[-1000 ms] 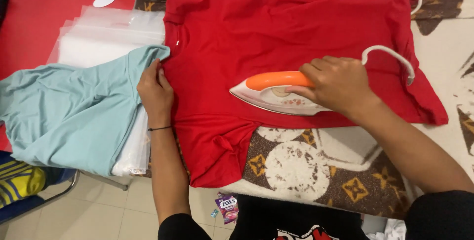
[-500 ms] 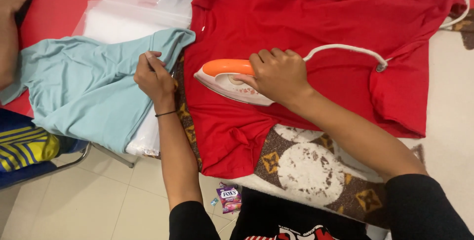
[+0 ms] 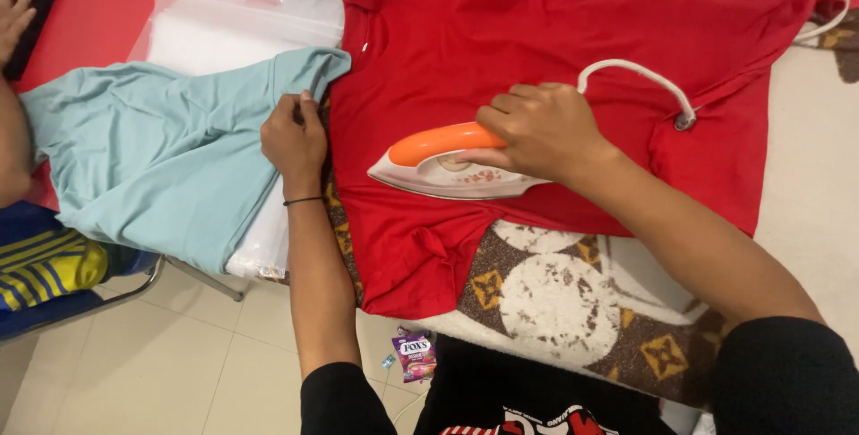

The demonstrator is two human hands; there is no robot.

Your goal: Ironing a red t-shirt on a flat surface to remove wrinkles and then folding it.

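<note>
My right hand has its grip clamped on the orange handle of a white iron, which rests flat on a red shirt spread over the patterned blanket on the surface. My left hand pinches the shirt's side edge, fingers together on the cloth, just beside a pale blue garment lying over clear plastic bags. Another person's hand shows at far left.
</note>
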